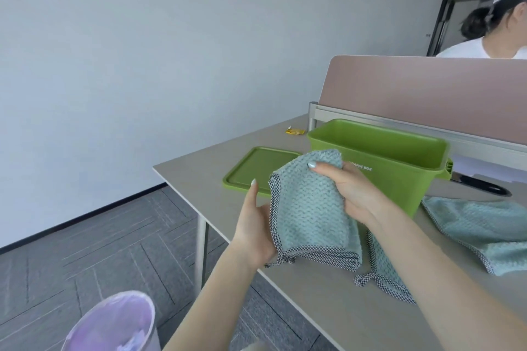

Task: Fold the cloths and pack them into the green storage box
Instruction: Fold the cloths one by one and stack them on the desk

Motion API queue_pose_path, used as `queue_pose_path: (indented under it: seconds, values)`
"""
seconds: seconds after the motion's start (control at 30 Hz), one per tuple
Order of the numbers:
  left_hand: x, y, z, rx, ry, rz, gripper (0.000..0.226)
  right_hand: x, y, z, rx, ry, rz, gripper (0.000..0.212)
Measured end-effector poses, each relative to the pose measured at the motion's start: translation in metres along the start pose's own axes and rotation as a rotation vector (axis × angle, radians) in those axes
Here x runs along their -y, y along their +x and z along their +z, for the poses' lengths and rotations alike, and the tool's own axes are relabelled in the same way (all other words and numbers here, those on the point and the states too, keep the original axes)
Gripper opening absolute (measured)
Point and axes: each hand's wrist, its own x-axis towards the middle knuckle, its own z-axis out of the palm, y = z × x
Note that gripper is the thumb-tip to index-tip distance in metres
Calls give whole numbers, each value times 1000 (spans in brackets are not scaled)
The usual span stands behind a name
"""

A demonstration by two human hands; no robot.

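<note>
A folded teal cloth with a checked border hangs above the table's front edge, in front of the green storage box, which stands open. My right hand grips the cloth's top and right side. My left hand touches its left edge, fingers mostly straight, with part of the palm hidden behind the fabric. A second teal cloth lies flat on the table under my right forearm. A third teal cloth lies to the right of the box.
The box's green lid lies flat left of the box. A yellow wrapper sits at the far table end. A pink divider panel rises behind the box, with a person beyond it. A lilac-lined bin stands on the floor, lower left.
</note>
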Motion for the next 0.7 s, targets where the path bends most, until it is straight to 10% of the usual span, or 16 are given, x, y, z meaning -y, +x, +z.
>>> queue_pose_path:
  seconds: [0.33,0.7]
  values:
    - [-7,-8,0,-539,813,753,22,-23,15,11,-172,-7,-2,14]
    - [-17,-3,-8,-520,687,651,2,-36,9,29,-160,112,-36,11]
